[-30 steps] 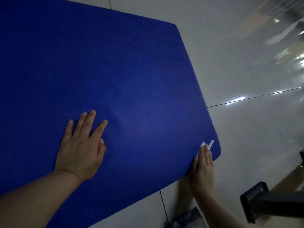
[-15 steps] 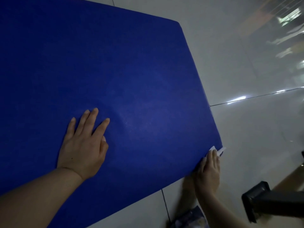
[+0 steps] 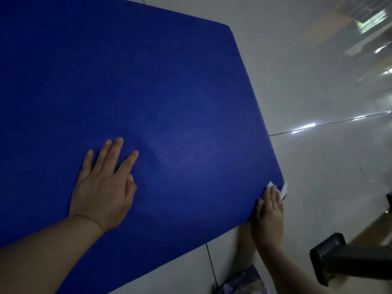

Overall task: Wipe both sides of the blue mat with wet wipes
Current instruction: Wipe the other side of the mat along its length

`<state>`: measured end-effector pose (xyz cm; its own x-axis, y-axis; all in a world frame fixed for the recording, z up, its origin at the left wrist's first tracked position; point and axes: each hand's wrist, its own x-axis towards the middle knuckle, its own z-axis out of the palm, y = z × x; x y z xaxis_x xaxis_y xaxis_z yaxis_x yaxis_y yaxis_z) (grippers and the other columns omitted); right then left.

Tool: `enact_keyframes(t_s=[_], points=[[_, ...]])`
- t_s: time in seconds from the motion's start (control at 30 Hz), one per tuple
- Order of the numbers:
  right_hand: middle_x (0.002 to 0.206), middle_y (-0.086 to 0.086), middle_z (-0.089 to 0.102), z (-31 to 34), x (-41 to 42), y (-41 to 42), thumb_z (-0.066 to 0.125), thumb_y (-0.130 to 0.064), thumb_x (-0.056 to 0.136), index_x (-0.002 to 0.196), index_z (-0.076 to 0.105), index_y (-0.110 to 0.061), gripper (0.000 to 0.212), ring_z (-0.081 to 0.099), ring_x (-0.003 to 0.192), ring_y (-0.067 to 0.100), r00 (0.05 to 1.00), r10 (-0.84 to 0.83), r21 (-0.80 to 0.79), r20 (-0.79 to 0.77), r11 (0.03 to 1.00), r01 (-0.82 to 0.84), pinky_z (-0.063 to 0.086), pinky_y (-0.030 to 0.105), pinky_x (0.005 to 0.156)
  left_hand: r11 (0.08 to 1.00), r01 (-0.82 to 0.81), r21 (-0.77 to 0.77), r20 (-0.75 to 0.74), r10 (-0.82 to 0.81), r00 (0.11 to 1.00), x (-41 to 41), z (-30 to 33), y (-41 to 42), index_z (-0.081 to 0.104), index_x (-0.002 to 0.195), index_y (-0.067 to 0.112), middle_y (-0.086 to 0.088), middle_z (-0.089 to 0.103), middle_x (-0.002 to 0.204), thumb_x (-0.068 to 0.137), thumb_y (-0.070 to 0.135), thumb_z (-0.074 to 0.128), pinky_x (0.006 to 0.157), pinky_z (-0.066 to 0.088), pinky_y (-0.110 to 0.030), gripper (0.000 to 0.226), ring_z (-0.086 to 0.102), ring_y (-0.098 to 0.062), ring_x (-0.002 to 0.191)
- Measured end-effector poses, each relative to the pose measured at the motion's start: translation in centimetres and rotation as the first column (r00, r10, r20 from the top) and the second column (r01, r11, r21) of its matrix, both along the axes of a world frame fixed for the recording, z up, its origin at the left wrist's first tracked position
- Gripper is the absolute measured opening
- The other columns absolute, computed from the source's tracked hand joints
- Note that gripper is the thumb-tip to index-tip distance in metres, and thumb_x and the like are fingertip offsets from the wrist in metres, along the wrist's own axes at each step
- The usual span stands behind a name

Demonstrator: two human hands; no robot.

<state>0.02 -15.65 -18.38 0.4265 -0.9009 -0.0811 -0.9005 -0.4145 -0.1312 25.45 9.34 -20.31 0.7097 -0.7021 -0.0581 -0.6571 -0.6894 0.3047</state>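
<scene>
The blue mat [image 3: 148, 92] lies flat on the pale tiled floor and fills most of the view. My left hand [image 3: 104, 187] rests palm down on the mat, fingers straight and spread. At the mat's near right corner my right hand [image 3: 270, 211] presses a white wet wipe [image 3: 283, 188] against the mat with straight fingers. Only the wipe's white tips show past the fingertips. A damp sheen marks the mat between my hands.
The glossy tiled floor [image 3: 318, 166] lies to the right of the mat. A dark metal furniture leg [image 3: 339, 264] stands at the lower right. A crumpled printed packet [image 3: 244, 283] lies on the floor near my right forearm.
My right hand has slid the wipe along the mat's right corner, outward to the edge. My left hand has stayed pressed in place.
</scene>
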Motion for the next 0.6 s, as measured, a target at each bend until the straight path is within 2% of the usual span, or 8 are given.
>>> enact_keyframes(t_s=[0.13, 0.2, 0.27, 0.33, 0.37, 0.43, 0.47, 0.6], points=[[0.154, -0.005, 0.013, -0.3, 1.5, 2.5, 0.022, -0.038, 0.102, 0.147, 0.014, -0.018, 0.050, 0.004, 0.143, 0.007, 0.983, 0.125, 0.054, 0.135, 0.990, -0.133, 0.010, 0.033, 0.119, 1.000, 0.003, 0.003, -0.007, -0.003, 1.000, 0.1, 0.0, 0.0, 0.048, 0.139, 0.010, -0.018, 0.030, 0.153, 0.092, 0.031, 0.026, 0.117, -0.005, -0.037, 0.056, 0.022, -0.031, 0.142], [0.154, -0.010, 0.009, -0.5, 2.5, 3.5, 0.012, -0.046, 0.097, 0.146, 0.011, -0.023, 0.054, -0.001, 0.144, 0.003, 0.950, 0.273, 0.103, 0.151, 0.951, -0.290, 0.004, 0.030, 0.118, 1.000, 0.005, 0.006, 0.001, -0.005, 1.000, 0.1, 0.0, 0.0, 0.048, 0.139, 0.009, -0.019, 0.030, 0.153, 0.092, 0.031, 0.026, 0.117, -0.005, -0.038, 0.056, 0.023, -0.031, 0.142], [0.156, -0.009, 0.009, -0.5, 2.4, 2.9, 0.012, -0.046, 0.097, 0.148, 0.011, -0.025, 0.055, -0.001, 0.144, 0.001, 0.908, 0.392, 0.152, 0.151, 0.898, -0.413, 0.003, 0.029, 0.117, 1.000, 0.006, 0.008, 0.001, -0.006, 1.000, 0.0, 0.1, 0.0, 0.049, 0.138, 0.009, -0.019, 0.030, 0.153, 0.092, 0.031, 0.026, 0.116, -0.004, -0.038, 0.056, 0.023, -0.031, 0.142], [0.158, -0.002, 0.012, -0.5, 1.9, 0.5, 0.017, -0.040, 0.100, 0.149, 0.011, -0.021, 0.053, 0.003, 0.145, 0.006, 0.934, 0.321, 0.104, 0.156, 0.935, -0.339, 0.006, 0.032, 0.118, 1.000, 0.005, 0.004, 0.008, -0.005, 1.000, 0.1, 0.1, 0.0, 0.049, 0.138, 0.010, -0.019, 0.031, 0.152, 0.092, 0.030, 0.026, 0.116, 0.000, -0.041, 0.056, 0.023, -0.031, 0.141], [0.159, 0.000, 0.011, -0.5, 2.0, -0.9, 0.019, -0.036, 0.102, 0.150, 0.009, -0.020, 0.052, 0.003, 0.146, 0.009, 0.974, 0.176, 0.097, 0.141, 0.977, -0.190, 0.006, 0.033, 0.118, 1.000, 0.005, 0.003, 0.014, -0.005, 1.000, 0.1, 0.1, 0.0, 0.049, 0.138, 0.010, -0.019, 0.031, 0.152, 0.092, 0.030, 0.026, 0.116, 0.001, -0.042, 0.056, 0.023, -0.031, 0.141], [0.159, 0.003, 0.009, -0.7, 3.3, -2.4, 0.022, -0.028, 0.104, 0.151, 0.007, -0.015, 0.051, 0.002, 0.146, 0.015, 0.993, -0.097, 0.089, 0.070, 0.992, 0.090, 0.004, 0.032, 0.119, 1.000, 0.005, -0.001, 0.013, -0.005, 1.000, 0.1, -0.1, -0.1, 0.048, 0.139, 0.010, -0.018, 0.030, 0.153, 0.092, 0.030, 0.026, 0.116, 0.000, -0.042, 0.056, 0.023, -0.031, 0.141], [0.159, 0.004, 0.009, -0.7, 4.5, -2.0, 0.023, -0.025, 0.104, 0.151, 0.008, -0.012, 0.051, 0.002, 0.146, 0.018, 0.991, -0.124, 0.069, 0.055, 0.990, 0.120, 0.002, 0.031, 0.119, 1.000, 0.004, -0.002, 0.010, -0.004, 1.000, 0.1, -0.2, 0.0, 0.048, 0.139, 0.010, -0.018, 0.030, 0.153, 0.092, 0.030, 0.026, 0.116, 0.000, -0.042, 0.056, 0.023, -0.031, 0.142], [0.153, -0.010, 0.002, -0.6, 6.6, 1.0, 0.021, -0.026, 0.103, 0.151, 0.009, -0.016, 0.050, 0.001, 0.145, 0.011, 0.989, 0.130, 0.081, 0.076, 0.987, -0.136, 0.001, 0.028, 0.118, 1.000, 0.007, 0.006, 0.001, -0.007, 1.000, 0.1, -0.1, 0.0, 0.048, 0.139, 0.009, -0.019, 0.030, 0.153, 0.092, 0.031, 0.026, 0.116, -0.002, -0.039, 0.057, 0.024, -0.032, 0.141]])
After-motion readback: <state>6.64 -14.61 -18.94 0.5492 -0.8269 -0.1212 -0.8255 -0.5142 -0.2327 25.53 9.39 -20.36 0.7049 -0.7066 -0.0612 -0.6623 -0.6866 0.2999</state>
